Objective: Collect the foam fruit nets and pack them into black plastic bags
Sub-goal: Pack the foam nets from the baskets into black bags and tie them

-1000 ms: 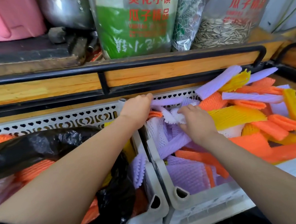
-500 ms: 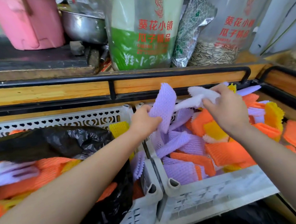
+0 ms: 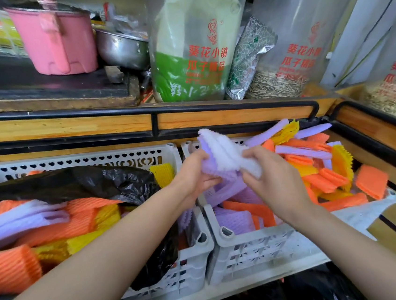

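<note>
Both hands meet above the inner edge of the right white crate (image 3: 258, 246). My left hand (image 3: 195, 177) grips a purple foam net (image 3: 209, 162). Laid against that net is a white foam net (image 3: 226, 154), pinched by my right hand (image 3: 273, 181). Loose purple, orange and yellow foam nets (image 3: 316, 169) fill the right crate. The left white crate (image 3: 90, 160) holds a black plastic bag (image 3: 78, 184), open, with orange, purple and yellow nets (image 3: 53, 221) packed inside.
A wooden shelf with a black rail (image 3: 212, 105) runs behind the crates. On it stand a pink pot (image 3: 58, 40), a steel bowl (image 3: 122, 47) and bags of sunflower seeds (image 3: 194, 52). More black plastic (image 3: 305, 292) lies below the crates.
Both hands lifted out of the right crate, each with a net, and came together; the purple and white nets now lie against each other between them.
</note>
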`<control>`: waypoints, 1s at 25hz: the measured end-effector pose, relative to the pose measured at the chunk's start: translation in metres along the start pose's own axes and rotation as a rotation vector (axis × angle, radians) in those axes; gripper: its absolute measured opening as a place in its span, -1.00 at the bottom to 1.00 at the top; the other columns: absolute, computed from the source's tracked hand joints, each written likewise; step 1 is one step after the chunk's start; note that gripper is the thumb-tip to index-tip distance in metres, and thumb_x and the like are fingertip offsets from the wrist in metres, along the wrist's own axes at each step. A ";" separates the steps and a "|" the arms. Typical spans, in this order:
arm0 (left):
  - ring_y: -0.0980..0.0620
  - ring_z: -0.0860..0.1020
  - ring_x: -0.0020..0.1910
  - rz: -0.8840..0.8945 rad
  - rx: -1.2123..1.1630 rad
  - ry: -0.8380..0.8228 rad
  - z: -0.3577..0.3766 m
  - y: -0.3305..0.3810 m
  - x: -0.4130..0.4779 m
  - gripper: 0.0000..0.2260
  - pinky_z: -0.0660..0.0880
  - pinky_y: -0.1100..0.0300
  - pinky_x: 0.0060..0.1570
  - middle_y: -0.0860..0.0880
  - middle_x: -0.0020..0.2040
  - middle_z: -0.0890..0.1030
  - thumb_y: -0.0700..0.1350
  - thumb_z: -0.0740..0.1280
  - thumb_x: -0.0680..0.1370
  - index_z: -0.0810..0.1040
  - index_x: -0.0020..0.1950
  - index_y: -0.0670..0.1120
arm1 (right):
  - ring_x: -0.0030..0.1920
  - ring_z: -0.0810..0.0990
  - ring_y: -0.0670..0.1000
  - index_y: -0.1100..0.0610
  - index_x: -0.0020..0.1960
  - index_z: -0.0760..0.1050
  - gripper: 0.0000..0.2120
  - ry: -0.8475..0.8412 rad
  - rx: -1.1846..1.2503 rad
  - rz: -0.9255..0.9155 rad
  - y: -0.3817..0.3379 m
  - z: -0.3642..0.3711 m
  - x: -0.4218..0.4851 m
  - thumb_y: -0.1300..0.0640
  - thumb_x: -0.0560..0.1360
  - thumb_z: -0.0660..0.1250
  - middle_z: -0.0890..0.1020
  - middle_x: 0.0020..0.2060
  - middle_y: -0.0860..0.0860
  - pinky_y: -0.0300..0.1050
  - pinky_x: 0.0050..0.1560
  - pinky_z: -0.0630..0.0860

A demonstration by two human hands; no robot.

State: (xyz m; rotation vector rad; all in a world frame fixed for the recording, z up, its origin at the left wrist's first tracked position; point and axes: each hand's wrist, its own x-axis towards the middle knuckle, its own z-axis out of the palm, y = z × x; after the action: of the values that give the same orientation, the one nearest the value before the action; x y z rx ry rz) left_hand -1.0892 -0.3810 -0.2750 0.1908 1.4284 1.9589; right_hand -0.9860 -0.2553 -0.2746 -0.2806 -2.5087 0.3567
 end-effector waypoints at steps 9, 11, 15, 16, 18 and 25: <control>-0.13 0.59 0.01 0.105 0.348 0.195 -0.018 0.000 -0.012 -0.84 0.54 0.01 -0.01 -0.16 0.07 0.61 -0.22 0.24 0.58 0.49 0.13 -0.22 | -0.24 0.52 -0.01 0.06 0.17 0.45 -0.75 -0.049 0.157 -0.029 -0.006 -0.027 -0.008 0.18 0.50 0.33 0.61 -0.12 -0.03 -0.15 -0.26 0.33; -0.07 0.58 -0.02 0.166 0.365 0.131 -0.016 0.000 -0.017 -0.92 0.54 0.05 -0.03 -0.12 0.04 0.59 -0.22 0.23 0.60 0.50 0.04 -0.14 | -0.26 0.49 0.00 0.11 0.18 0.44 -0.76 0.112 0.215 0.050 -0.011 -0.028 0.000 0.19 0.52 0.31 0.58 -0.14 -0.02 -0.17 -0.29 0.26; -0.04 0.58 0.13 0.194 0.169 -0.074 -0.009 0.005 -0.028 -0.67 0.45 -0.07 0.24 -0.09 0.12 0.62 0.10 0.18 0.58 0.51 0.17 -0.09 | 0.23 0.44 -0.07 0.11 0.32 0.39 -0.51 -0.080 0.222 -0.126 -0.037 -0.009 -0.001 -0.13 0.50 0.18 0.47 0.24 -0.07 -0.25 0.18 0.35; -0.04 0.58 0.15 0.193 0.108 -0.113 -0.011 0.008 -0.029 -0.56 0.45 -0.06 0.24 -0.10 0.15 0.62 0.17 0.18 0.54 0.49 0.25 -0.11 | 0.33 0.32 -0.15 0.08 0.38 0.35 -0.43 -0.168 0.230 -0.189 -0.043 -0.005 -0.002 -0.21 0.47 0.15 0.37 0.31 -0.13 -0.32 0.31 0.24; -0.03 0.60 0.10 0.286 0.111 -0.097 -0.019 0.015 -0.035 -0.66 0.52 0.00 0.14 -0.10 0.11 0.63 0.09 0.29 0.54 0.51 0.19 -0.10 | 0.39 0.21 -0.28 0.02 0.39 0.35 -0.45 -0.262 0.329 -0.272 -0.054 -0.002 -0.002 -0.21 0.47 0.16 0.30 0.35 -0.21 -0.43 0.35 0.11; 0.01 0.57 0.09 0.509 0.388 0.274 -0.077 0.023 -0.040 -0.73 0.52 -0.04 0.09 -0.08 0.14 0.57 -0.05 0.31 0.56 0.42 0.19 -0.15 | 0.06 0.55 -0.07 0.12 0.12 0.51 -0.83 -0.168 0.336 0.020 -0.046 0.036 0.005 0.21 0.54 0.29 0.59 0.04 0.03 -0.34 0.04 0.42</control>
State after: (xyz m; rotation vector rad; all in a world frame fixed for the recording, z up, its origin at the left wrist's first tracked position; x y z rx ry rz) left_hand -1.1075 -0.4685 -0.2736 0.5214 2.0995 2.1370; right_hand -1.0163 -0.3038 -0.2857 -0.1455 -2.5542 0.8283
